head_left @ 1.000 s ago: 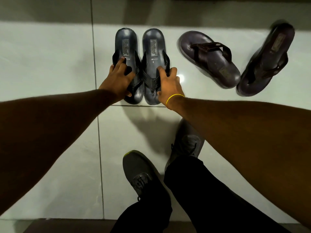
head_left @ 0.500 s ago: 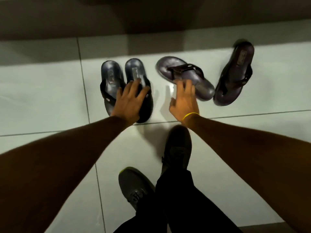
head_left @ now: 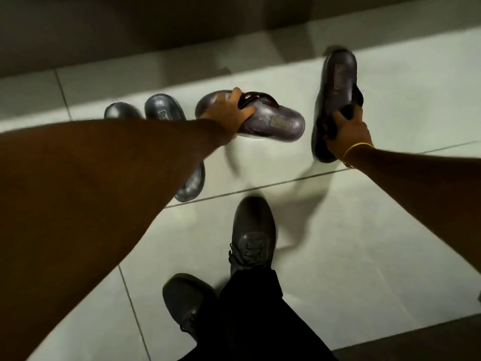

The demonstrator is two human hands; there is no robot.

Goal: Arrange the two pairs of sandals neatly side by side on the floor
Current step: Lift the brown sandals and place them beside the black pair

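Now glossy rounded brown sandals, gripped.

This is looking like a home entryway or hallway, dim and lit from overhead. Large pale glossy floor tiles with thin dark grout lines are running up to a plain wall base lying in shadow, and two pairs of sandals, a grey pair and a brown pair, are sitting on the floor by that wall, as footwear left near a door usually is.
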